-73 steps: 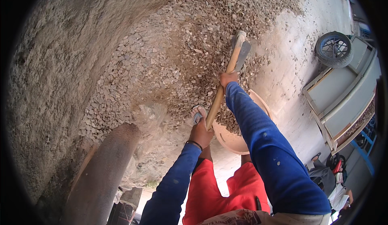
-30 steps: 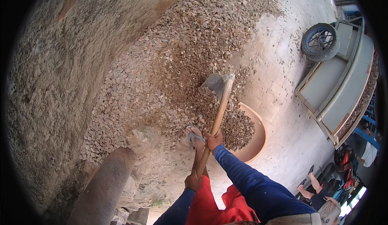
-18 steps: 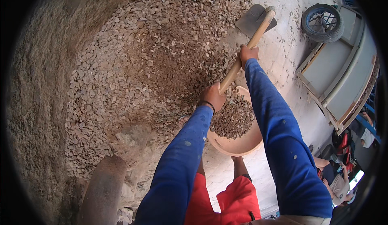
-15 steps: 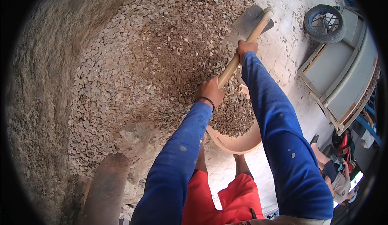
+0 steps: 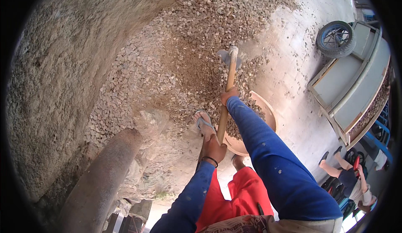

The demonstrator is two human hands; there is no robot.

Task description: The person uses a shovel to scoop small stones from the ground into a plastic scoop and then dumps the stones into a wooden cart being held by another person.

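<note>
Both my hands are closed round the wooden handle of a hoe point(image 5: 222, 122). My left hand point(image 5: 215, 150) grips near the handle's lower end, with a dark band at the wrist. Farther up, my right hand point(image 5: 229, 95) wraps the handle. The hoe's grey metal blade point(image 5: 228, 58) is at the edge of the gravel heap point(image 5: 201, 44); stones partly hide it. Beneath my right arm stands a round, shallow, tan basin point(image 5: 271, 113), partly filled with gravel point(image 5: 256, 108). My sandalled foot point(image 5: 203, 120) is left of the handle.
A rough wall point(image 5: 75, 65) rises on the left, with a thick rounded column point(image 5: 100, 178) near it. On the right, a spoked wheel point(image 5: 336, 39) adjoins a pale, box-shaped cart point(image 5: 347, 90). Another person point(image 5: 349, 180) is at the lower right.
The hoe's blade has come down and left to the gravel near the basin. Both my hands have drawn back toward me, and the handle now stands nearly straight up in view.
</note>
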